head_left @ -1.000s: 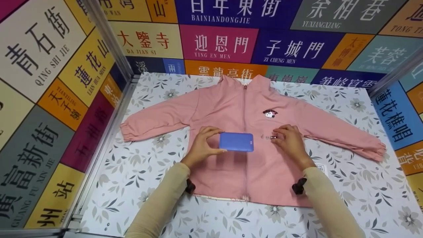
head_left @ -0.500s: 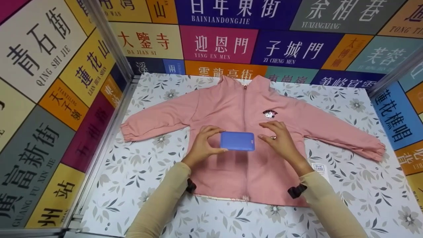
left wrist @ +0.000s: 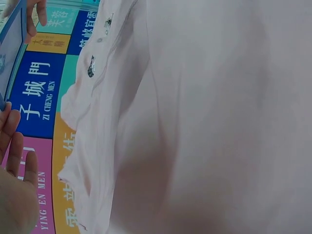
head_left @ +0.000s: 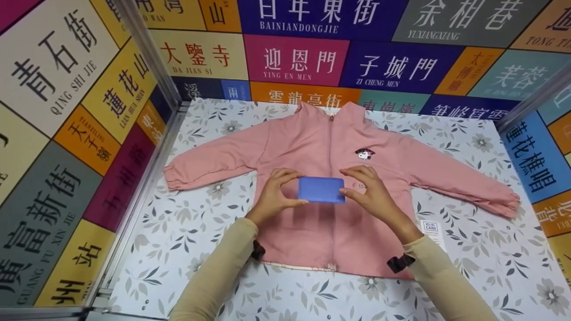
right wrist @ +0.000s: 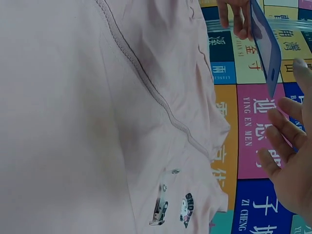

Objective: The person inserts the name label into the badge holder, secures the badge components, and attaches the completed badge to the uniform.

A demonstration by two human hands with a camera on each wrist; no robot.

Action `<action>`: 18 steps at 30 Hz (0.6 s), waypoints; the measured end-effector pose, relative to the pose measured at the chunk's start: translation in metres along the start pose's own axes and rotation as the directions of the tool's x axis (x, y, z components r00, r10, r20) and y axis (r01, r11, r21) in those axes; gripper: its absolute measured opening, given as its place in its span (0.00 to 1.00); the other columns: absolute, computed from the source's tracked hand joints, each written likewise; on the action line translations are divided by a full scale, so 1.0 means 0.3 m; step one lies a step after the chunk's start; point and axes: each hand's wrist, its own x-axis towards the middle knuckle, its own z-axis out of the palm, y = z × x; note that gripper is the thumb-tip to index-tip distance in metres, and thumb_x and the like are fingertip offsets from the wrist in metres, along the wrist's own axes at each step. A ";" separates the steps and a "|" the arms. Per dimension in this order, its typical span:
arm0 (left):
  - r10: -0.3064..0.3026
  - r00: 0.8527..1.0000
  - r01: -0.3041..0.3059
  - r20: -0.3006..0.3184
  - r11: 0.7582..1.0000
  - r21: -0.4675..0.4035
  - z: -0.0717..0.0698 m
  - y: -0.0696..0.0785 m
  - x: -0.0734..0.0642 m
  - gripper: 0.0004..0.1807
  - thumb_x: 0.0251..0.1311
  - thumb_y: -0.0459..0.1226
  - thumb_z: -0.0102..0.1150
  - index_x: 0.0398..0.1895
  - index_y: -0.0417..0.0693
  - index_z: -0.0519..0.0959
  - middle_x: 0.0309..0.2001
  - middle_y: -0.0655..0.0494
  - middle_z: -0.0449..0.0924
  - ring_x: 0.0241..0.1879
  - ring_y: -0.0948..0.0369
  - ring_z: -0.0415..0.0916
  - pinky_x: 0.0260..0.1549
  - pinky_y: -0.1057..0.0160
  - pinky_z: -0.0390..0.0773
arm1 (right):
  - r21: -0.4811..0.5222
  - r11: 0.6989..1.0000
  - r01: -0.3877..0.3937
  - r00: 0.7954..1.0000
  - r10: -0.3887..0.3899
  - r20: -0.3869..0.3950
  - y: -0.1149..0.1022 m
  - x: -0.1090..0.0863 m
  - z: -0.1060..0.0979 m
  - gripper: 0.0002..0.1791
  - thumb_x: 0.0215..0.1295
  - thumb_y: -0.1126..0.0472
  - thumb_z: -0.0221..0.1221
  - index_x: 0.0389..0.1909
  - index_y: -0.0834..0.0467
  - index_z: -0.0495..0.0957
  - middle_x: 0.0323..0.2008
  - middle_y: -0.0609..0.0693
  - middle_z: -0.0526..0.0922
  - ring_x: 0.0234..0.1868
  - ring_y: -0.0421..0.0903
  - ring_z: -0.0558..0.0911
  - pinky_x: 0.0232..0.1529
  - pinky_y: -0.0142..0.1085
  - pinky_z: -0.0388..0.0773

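Observation:
My left hand (head_left: 274,196) pinches the left end of a blue card holder (head_left: 321,189), held above a pink zip-up jacket (head_left: 294,151). At the holder's right end is my right hand (head_left: 374,198); its thumb overlaps that end in the head view. The right wrist view shows those fingers spread and slightly bent, with a gap to the holder (right wrist: 267,46). A metal badge clip with a clear strap (right wrist: 160,209) lies on the jacket, below its cartoon patch (right wrist: 186,209). In the left wrist view, the left fingers (left wrist: 12,141) are at the holder's near corner.
Under the jacket is a white table covering (head_left: 214,214) with a grey leaf print. A white card-shaped item marked "CARD" (head_left: 431,229) lies beside my right forearm. Colourful lettered panels (head_left: 296,60) wall the table at the back and sides.
My right hand has moved left from the clip to the holder's right end, leaving the clip on the jacket. My left hand has kept hold of the card holder almost in place.

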 end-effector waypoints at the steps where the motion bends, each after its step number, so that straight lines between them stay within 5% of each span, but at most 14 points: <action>1: 0.001 1.000 -0.001 0.002 1.000 0.000 0.000 0.001 0.001 0.39 0.34 0.48 0.83 0.57 0.55 0.81 0.55 0.58 0.80 0.58 0.60 0.68 0.64 0.57 0.68 | 0.002 1.000 -0.005 1.000 0.005 0.007 -0.002 -0.002 0.000 0.29 0.57 0.53 0.71 0.60 0.54 0.78 0.57 0.52 0.80 0.60 0.49 0.71 0.61 0.48 0.67; 10: 0.015 1.000 -0.016 -0.013 1.000 -0.019 0.012 0.000 0.001 0.40 0.31 0.42 0.85 0.56 0.48 0.82 0.54 0.56 0.80 0.58 0.58 0.69 0.63 0.53 0.67 | -0.048 0.999 -0.019 0.995 0.024 0.097 0.000 -0.027 0.016 0.44 0.43 0.50 0.78 0.65 0.52 0.75 0.59 0.50 0.75 0.59 0.48 0.68 0.60 0.52 0.69; 18: -0.002 1.000 0.002 0.015 0.999 -0.036 0.024 -0.001 -0.006 0.41 0.33 0.42 0.84 0.58 0.46 0.80 0.55 0.55 0.80 0.58 0.58 0.70 0.64 0.53 0.68 | -0.106 0.994 0.026 0.995 -0.015 0.103 0.008 -0.032 0.027 0.43 0.39 0.48 0.80 0.61 0.54 0.77 0.57 0.51 0.77 0.59 0.50 0.70 0.62 0.53 0.67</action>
